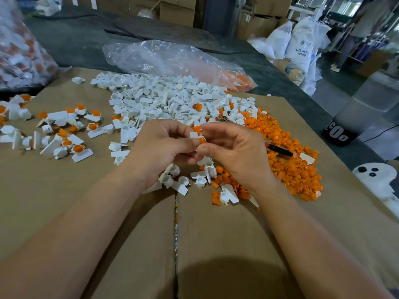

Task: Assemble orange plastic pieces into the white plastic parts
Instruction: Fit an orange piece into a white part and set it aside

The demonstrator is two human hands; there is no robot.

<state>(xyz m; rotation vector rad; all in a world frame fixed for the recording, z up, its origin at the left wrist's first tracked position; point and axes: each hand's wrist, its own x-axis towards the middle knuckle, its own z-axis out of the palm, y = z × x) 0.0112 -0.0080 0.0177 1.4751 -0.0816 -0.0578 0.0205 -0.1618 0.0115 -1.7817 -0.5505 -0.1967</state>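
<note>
Cardboard-topped counter (pixel 86 212); warehouse, cartons (pixel 177 9), sacks (pixel 302 39) behind. Clear bag (pixel 164 57) at far edge: orange pieces (pixel 239 82) inside. White parts (pixel 164 98) heaped centre. Left hand (pixel 159 147), right hand (pixel 235 154) pinch one part (pixel 194 134), orange-filled, above centre.

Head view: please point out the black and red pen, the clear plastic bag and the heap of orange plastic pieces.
Black and red pen (pixel 281 149): head view, black barrel.
Clear plastic bag (pixel 164 57): head view, crumpled middle.
Heap of orange plastic pieces (pixel 300 171): head view, heap's middle.
</note>
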